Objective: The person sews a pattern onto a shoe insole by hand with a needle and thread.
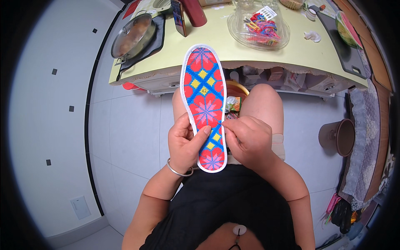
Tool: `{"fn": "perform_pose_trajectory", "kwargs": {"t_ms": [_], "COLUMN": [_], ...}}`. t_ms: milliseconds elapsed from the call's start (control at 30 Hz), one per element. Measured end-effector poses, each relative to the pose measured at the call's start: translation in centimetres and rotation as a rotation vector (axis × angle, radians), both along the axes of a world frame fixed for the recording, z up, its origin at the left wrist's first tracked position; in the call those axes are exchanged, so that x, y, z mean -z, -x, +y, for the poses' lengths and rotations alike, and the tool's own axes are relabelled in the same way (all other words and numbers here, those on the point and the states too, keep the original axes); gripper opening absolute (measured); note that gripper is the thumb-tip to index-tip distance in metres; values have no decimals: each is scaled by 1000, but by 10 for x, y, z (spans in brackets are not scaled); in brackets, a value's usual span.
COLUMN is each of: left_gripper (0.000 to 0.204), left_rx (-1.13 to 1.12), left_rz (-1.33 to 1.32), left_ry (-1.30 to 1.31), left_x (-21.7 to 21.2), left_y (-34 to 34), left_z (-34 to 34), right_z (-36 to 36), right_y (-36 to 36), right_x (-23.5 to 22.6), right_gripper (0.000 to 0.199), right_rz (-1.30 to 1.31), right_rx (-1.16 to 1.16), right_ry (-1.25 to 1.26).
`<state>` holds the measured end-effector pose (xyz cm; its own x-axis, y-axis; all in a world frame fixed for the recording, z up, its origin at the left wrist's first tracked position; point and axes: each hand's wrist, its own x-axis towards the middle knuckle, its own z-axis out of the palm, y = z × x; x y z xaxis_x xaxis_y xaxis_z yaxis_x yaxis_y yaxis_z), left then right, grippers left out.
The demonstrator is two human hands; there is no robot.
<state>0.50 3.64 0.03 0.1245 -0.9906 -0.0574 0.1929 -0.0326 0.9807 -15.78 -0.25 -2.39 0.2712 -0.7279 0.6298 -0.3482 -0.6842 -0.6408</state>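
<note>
Gripping embroidered insole [205,102], red-blue floral, white-edged: left hand [183,143], right hand [246,139] pinching edge.

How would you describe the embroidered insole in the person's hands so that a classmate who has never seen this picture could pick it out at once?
Start at the pale yellow table at the top, then drop to the person's knees in front of it. There the left hand and right hand grip a long foot-shaped insole. Its white edging and stitched red flowers with yellow diamonds on blue set it apart from the loose coloured threads in the clear container on the table.
</note>
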Motion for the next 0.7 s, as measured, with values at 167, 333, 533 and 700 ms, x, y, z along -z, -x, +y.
{"fn": "perform_pose_trajectory", "kwargs": {"t_ms": [167, 333, 533, 700], "left_gripper": [30, 34, 30, 23], "left_rx": [35, 25, 73, 13], "left_rz": [-36, -96, -374, -428], "left_ry": [43, 25, 108, 211], "left_x": [3, 1, 12, 16], "left_y": [-2, 1, -2, 1], "left_z": [1, 3, 8, 6], "right_z": [0, 2, 3, 4], "right_y": [1, 1, 1, -3], "right_x": [1, -1, -4, -1], "right_gripper": [14, 13, 12, 13], "right_rz": [11, 42, 103, 82], "right_rx": [1, 5, -4, 31], "right_ry": [7, 3, 2, -20]}}
